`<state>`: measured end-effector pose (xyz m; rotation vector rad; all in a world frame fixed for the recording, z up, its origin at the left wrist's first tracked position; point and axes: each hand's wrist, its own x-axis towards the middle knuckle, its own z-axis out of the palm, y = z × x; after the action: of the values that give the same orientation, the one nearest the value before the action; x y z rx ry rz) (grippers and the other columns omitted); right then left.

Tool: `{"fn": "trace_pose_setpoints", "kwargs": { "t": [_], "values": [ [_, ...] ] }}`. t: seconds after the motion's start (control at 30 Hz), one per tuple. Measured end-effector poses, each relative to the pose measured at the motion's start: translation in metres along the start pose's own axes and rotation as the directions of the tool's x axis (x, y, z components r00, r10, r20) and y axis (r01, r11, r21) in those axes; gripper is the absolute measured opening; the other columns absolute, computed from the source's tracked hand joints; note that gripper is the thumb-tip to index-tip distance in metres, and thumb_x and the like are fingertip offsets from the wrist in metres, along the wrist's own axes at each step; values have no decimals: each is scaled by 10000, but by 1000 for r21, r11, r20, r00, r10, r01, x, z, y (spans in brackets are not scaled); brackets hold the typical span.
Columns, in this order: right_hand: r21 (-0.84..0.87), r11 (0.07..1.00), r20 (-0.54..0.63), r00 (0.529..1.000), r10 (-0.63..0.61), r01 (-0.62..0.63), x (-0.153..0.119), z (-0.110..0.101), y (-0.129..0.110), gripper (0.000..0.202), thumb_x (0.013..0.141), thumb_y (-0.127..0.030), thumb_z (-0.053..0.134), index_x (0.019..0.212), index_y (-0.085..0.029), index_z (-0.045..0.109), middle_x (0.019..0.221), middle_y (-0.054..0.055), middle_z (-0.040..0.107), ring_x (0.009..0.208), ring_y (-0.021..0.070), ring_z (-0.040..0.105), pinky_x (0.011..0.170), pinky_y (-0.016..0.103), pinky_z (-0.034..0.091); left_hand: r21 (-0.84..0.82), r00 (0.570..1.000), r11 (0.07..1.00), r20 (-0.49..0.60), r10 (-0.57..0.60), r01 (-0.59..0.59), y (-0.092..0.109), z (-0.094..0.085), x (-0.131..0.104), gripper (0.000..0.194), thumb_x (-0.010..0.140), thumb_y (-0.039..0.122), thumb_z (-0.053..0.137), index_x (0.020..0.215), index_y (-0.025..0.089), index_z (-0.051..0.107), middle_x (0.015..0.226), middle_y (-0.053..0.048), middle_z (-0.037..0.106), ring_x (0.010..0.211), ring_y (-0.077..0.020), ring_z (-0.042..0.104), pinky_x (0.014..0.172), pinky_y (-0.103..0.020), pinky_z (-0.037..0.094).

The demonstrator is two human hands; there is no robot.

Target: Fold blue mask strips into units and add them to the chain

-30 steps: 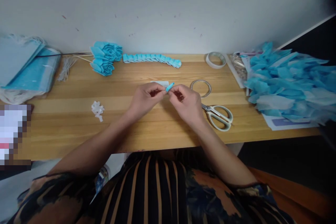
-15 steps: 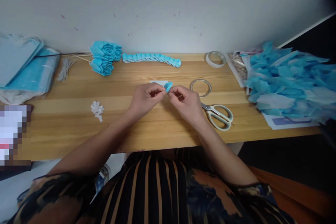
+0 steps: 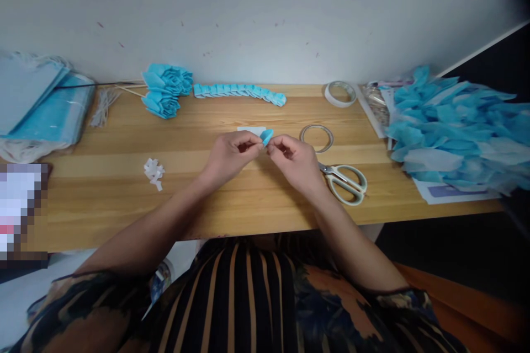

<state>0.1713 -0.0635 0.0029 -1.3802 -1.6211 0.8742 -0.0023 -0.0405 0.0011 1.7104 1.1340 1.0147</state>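
Bare wood stretches from both hands to the front edge of the surface; the wall bounds the back edge. Above the surface's middle, the left hand has its grip pinched on one blue paper piece. The right hand keeps a narrow grip at its lower end; whether it pinches too, I cannot tell. Beside that hand lie one pair of scissors and one of two tape rolls. Behind are one blue strip and at least two blue flowers.
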Motion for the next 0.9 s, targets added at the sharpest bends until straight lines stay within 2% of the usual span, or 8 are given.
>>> {"fn": "trace_pose_setpoints", "kwargs": {
  "t": [0.2, 0.47, 0.7, 0.9],
  "values": [
    [-21, 1000, 1, 1000, 11, -11, 1, 0, -1, 132, 824, -312, 617, 742, -208, 614, 683, -13, 625, 610, 125, 509, 597, 272, 395, -7, 1000, 1000, 4, -3, 3, -1, 0, 0, 144, 812, 271, 633, 718, 187, 703, 663, 4, 646, 612, -114, 519, 584, -246, 398],
    [6, 1000, 14, 1000, -3, 2, 1, 0, 0, 99, 818, -257, 584, 760, -195, 634, 694, -9, 628, 621, 122, 527, 606, 266, 398, -2, 1000, 1000, 3, -12, 12, 2, 0, 0, 153, 807, 268, 615, 704, 183, 689, 656, 9, 640, 604, -107, 515, 582, -240, 396],
    [25, 999, 12, 1000, 19, -20, 0, 2, 2, 130, 816, -315, 623, 749, -203, 622, 684, -15, 615, 625, 126, 522, 606, 271, 402, 2, 1000, 1000, 7, -18, 18, 1, 0, 0, 160, 798, 294, 625, 706, 183, 695, 655, 6, 648, 597, -106, 500, 574, -239, 385],
    [12, 1000, 10, 1000, 11, -11, 1, 1, 2, 103, 808, -275, 602, 729, -208, 603, 676, -18, 608, 619, 125, 520, 609, 270, 408, 12, 1000, 1000, 15, -20, 20, 0, 0, 0, 154, 804, 276, 624, 698, 186, 690, 635, 14, 623, 585, -103, 491, 567, -244, 373]
  ]
}}
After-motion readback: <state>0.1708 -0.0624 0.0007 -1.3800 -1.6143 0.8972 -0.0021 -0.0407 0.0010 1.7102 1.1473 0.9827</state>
